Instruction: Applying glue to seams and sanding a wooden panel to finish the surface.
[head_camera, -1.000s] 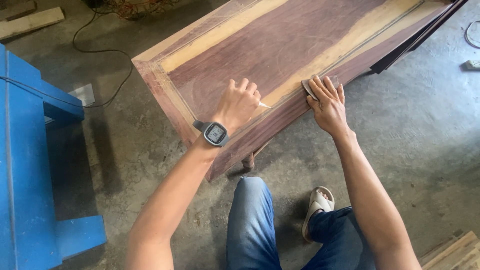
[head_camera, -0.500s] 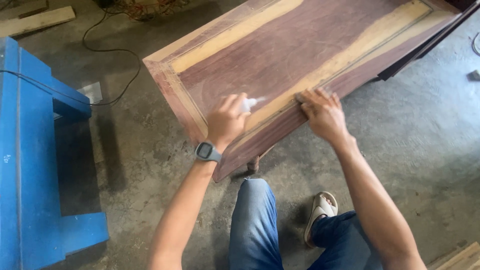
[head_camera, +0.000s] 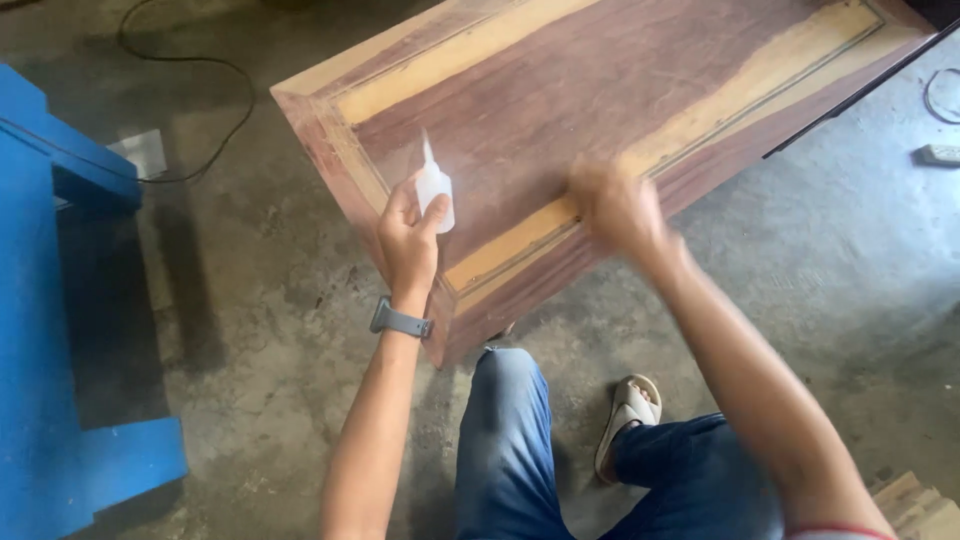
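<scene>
1. Left hand (head_camera: 408, 243) is wrapped around a small white squeeze bottle (head_camera: 435, 193), nozzle up, over the tabletop's near corner.
2. Right hand (head_camera: 615, 205) is a blur on the wooden tabletop (head_camera: 600, 80)'s near edge; its grip can't be made out.

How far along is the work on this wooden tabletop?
Looks done: nothing I can confirm. In hand: the left hand holds a small white squeeze bottle upright over the wooden tabletop; the blurred right hand rubs the pale strip near the front edge. Left: how much remains cannot be told.
</scene>
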